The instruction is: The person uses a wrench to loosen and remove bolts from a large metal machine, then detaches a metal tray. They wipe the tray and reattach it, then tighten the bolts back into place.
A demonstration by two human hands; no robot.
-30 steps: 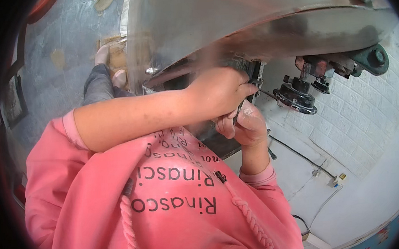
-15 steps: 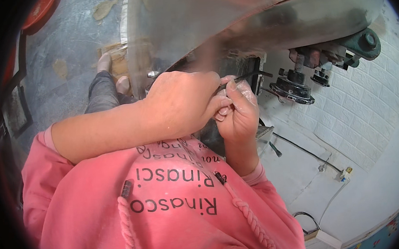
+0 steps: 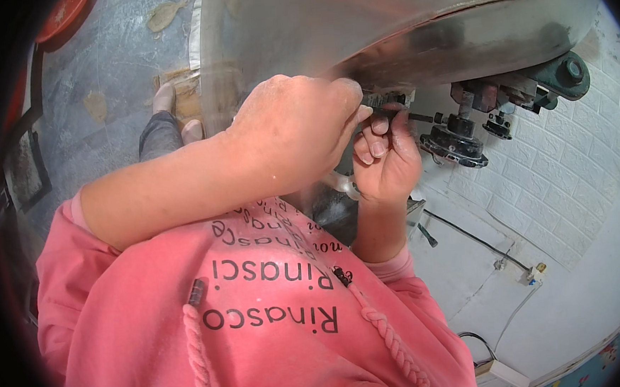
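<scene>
- Pinch grip, 1: right hand (image 3: 391, 164), thumb and fingers closed on dark rod (image 3: 419, 118).
- Left hand (image 3: 295, 127), 1: curled at rod's near end; its hold is hidden, cannot tell.
- Rod: near curved metal body (image 3: 478, 48), far end toward black round fitting (image 3: 456, 142); contact unclear.
- Handling, judged: best kept straight and steady, knuckles clear of metal.

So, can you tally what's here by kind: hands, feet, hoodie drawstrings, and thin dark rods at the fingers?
Hands: 2 (left, right)
Feet: 2 (one farther left, one beside it)
Hoodie drawstrings: 2 (left one, right one)
Thin dark rod: 1
Total: 7
</scene>
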